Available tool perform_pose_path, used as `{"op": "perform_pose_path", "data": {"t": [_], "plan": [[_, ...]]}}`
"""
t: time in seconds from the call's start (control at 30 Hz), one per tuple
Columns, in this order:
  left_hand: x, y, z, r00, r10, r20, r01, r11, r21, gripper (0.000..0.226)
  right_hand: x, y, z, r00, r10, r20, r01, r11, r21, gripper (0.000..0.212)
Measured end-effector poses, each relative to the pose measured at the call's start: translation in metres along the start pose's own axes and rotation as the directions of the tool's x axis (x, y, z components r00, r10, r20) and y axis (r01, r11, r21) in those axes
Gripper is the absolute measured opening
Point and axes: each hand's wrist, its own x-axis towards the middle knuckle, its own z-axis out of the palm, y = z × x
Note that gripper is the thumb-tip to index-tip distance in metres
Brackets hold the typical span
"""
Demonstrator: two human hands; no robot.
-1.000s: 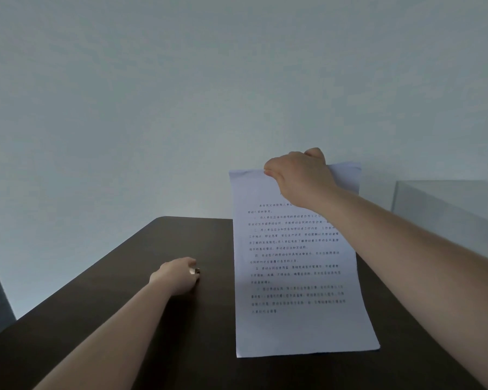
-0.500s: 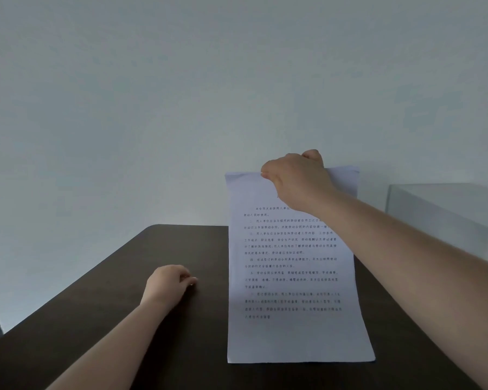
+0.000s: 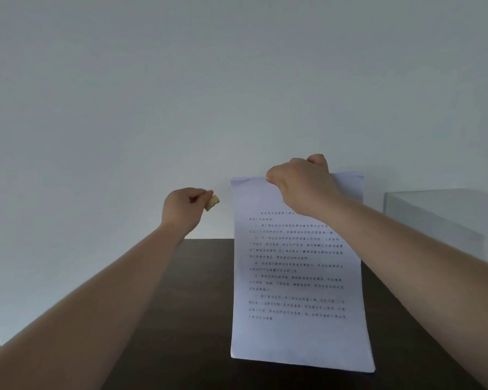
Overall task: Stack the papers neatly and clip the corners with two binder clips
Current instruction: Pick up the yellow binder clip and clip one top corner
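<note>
Inspector: Since the earlier frame, the left hand (image 3: 185, 209) has risen off the table (image 3: 197, 305) to left of centre, level with the sheet's top edge. It is pinched shut on a small yellowish binder clip (image 3: 212, 203), which points toward the paper's upper left corner but stands apart from it.

Clerk: And the papers?

Inspector: The papers (image 3: 296, 271) stand nearly upright right of centre, bottom edge resting on the table. The right hand (image 3: 302, 184) is clamped on the middle of the top edge. My judgement: standing the stack on its lower edge squares the sheets, and the central grip leaves both top corners free for clipping.

Clerk: Is the stack even?

Inspector: Mostly. A slight offset shows at the lower right corner, where an under-sheet peeks out. No clip is fitted yet, and a second clip is not visible.

Clerk: Surface and room?

Inspector: Dark brown wooden table, matt, filling the lower part of the frame. Plain pale wall (image 3: 237, 80) across the upper half. At the right edge stands a pale translucent box (image 3: 440, 220); its contents cannot be made out. A dark strip at the lower left cannot be identified.
</note>
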Motion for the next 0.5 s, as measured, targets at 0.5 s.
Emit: {"op": "perform_pose_path", "data": {"t": [0.5], "plan": [[0.009, 0.088, 0.009, 0.983, 0.096, 0.156, -0.047, 0.955, -0.293, 0.018, -0.007, -0.002, -0.029, 0.989, -0.136, 0.051, 0.129, 0.984, 0.123, 0.034]]}}
